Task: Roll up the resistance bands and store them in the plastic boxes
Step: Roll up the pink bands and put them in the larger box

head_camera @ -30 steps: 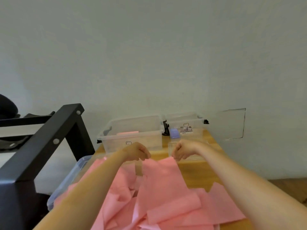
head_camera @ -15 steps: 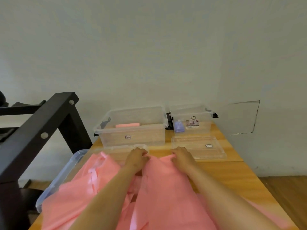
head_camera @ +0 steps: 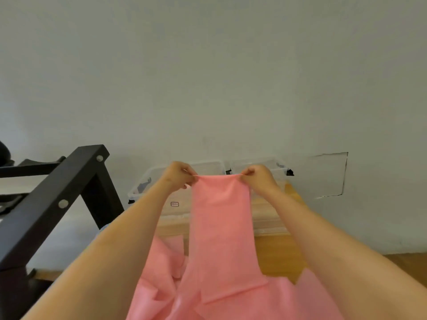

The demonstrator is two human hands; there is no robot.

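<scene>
A wide pink resistance band [head_camera: 219,227] hangs stretched from its top edge, raised above the wooden table [head_camera: 279,257]. My left hand [head_camera: 179,175] pinches its top left corner and my right hand [head_camera: 258,176] pinches the top right corner. The band's lower part runs down into a heap of more pink bands [head_camera: 161,285] near me. Behind my hands stand two clear plastic boxes, a larger one [head_camera: 147,188] on the left and a smaller one [head_camera: 280,168] on the right, both partly hidden by my arms and the band.
A black metal frame [head_camera: 57,199] slants up at the left of the table. A clear lid [head_camera: 268,227] lies flat on the table behind the band. A grey wall closes off the back, and wooden floor [head_camera: 406,262] shows at the right.
Both hands have lifted the band's top edge from the table up to box height and drawn it taut between them. The camera has tilted upward.
</scene>
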